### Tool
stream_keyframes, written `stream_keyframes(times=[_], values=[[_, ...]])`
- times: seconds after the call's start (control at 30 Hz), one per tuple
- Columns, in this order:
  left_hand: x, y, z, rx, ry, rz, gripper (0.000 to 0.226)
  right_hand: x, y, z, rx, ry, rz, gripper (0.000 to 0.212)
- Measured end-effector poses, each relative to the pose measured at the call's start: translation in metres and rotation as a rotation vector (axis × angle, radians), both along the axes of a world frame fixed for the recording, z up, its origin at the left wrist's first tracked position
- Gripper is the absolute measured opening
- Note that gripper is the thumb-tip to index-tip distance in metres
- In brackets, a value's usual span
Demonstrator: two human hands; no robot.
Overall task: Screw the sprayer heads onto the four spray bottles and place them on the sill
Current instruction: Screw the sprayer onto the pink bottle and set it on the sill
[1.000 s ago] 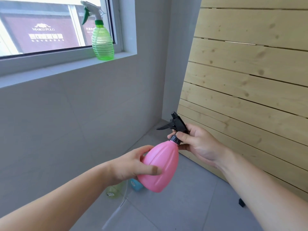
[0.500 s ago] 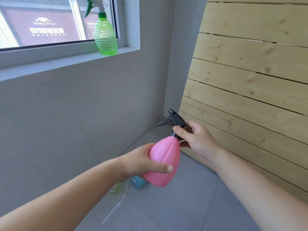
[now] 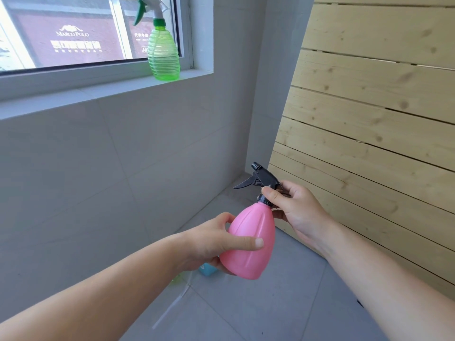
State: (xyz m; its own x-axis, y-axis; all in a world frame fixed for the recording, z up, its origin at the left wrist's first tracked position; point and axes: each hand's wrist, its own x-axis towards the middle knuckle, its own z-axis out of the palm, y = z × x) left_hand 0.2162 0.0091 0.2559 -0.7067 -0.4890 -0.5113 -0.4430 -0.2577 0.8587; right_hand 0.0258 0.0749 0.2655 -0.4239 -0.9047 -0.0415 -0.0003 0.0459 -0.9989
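Windowsill (image 3: 103,91), pale grey, runs along upper left under the glass; 1 ribbed translucent green plastic spray bottle (image 3: 163,59) with white-and-green sprayer head stands upright near its right end. That one reads as finished and placed.

Left hand (image 3: 211,244) at lower centre wraps the belly of a smooth pink teardrop-shaped plastic spray bottle (image 3: 251,242), thumb laid across the front, fingers curled behind. Bottle held in the air, tilted, neck up and to the right, well below sill level.

Behind and below the pink bottle, on the grey tiled floor (image 3: 258,308): part of a light blue object (image 3: 206,269) and a blurred yellow-green one (image 3: 176,281) beside it, mostly hidden. Likely the other 2 bottles, but cannot tell for sure, nor whether heads are fitted.

Black plastic trigger sprayer head (image 3: 262,179) sits on the pink bottle's neck. Right hand (image 3: 298,212) pinches it at the collar, thumb in front, fingers closed round the back.

Judgement: 1 of 4 done; the 2nd at the threading or tightening stage, whether fully tight not visible; still to go on the sill. Pale wooden plank panel (image 3: 374,114) leans at far right.
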Motion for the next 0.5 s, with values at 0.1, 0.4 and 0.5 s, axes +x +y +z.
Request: stream_keyframes(times=[0.1,0.4,0.5], values=[[-0.001,0.000,-0.001,0.105,0.020,0.004,0.064,0.001,0.000,0.000,-0.003,0.036,0.003,0.008],[-0.009,0.002,-0.005,0.015,0.013,-0.019,0.068,0.000,0.001,0.001,-0.017,-0.001,-0.031,0.005],[-0.011,0.004,-0.007,0.027,-0.003,0.026,0.080,0.003,0.001,0.001,-0.021,0.006,-0.020,0.005]])
